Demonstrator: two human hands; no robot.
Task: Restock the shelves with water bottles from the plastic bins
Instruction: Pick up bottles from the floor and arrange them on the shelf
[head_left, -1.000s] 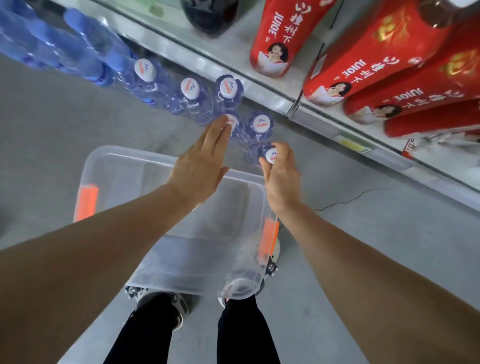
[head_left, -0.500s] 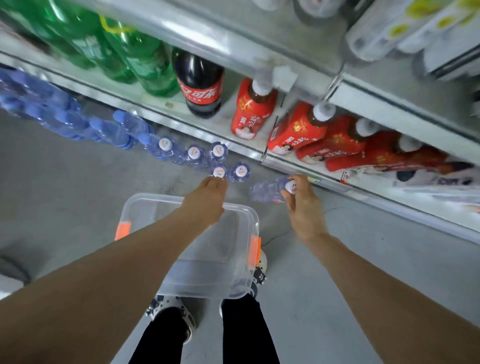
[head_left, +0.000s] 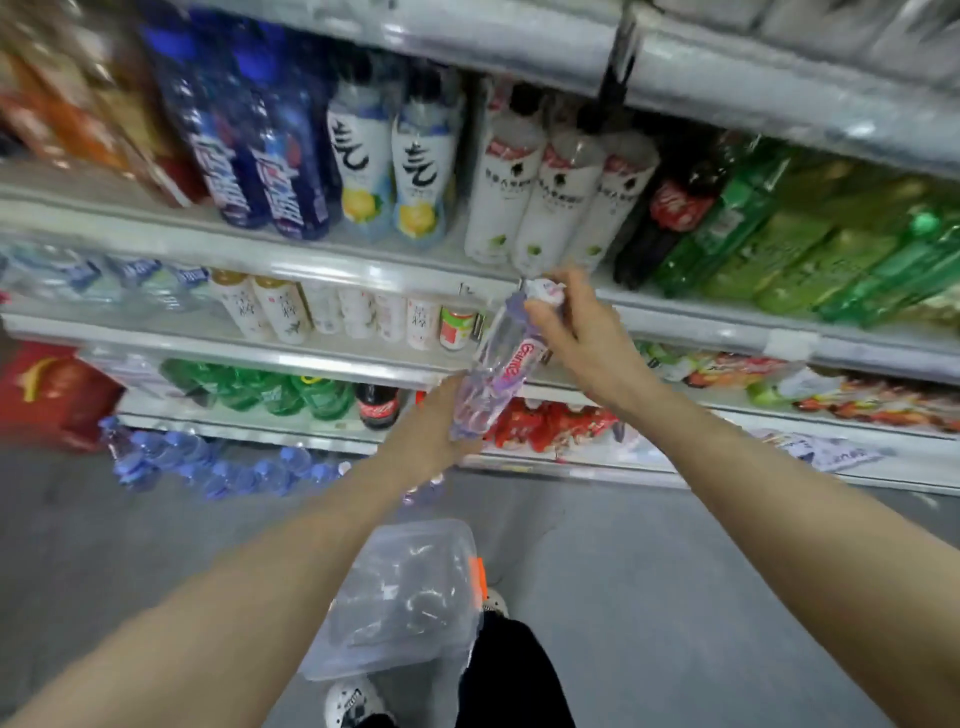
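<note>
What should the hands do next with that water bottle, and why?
Probably carry the water bottle left toward the shelf holding similar clear water bottles and stand it there. The right hand grips it near the cap and the left hand supports its base, so it is lifted but not yet placed. The picture is blurry, so the exact slot is unclear.

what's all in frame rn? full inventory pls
water bottle: one, clear with a white cap, tilted, held in both hands
floor bottles: many, blue-tinted, lying by the bottom shelf
bin: one, clear with an orange latch, on the floor by the feet
shelves: several tiers, grey, stocked with drinks
green bottles: several, upper right shelf
cola bottle: one, dark, low shelf
left hand: at the bottle's base
right hand: grips near the cap
</note>
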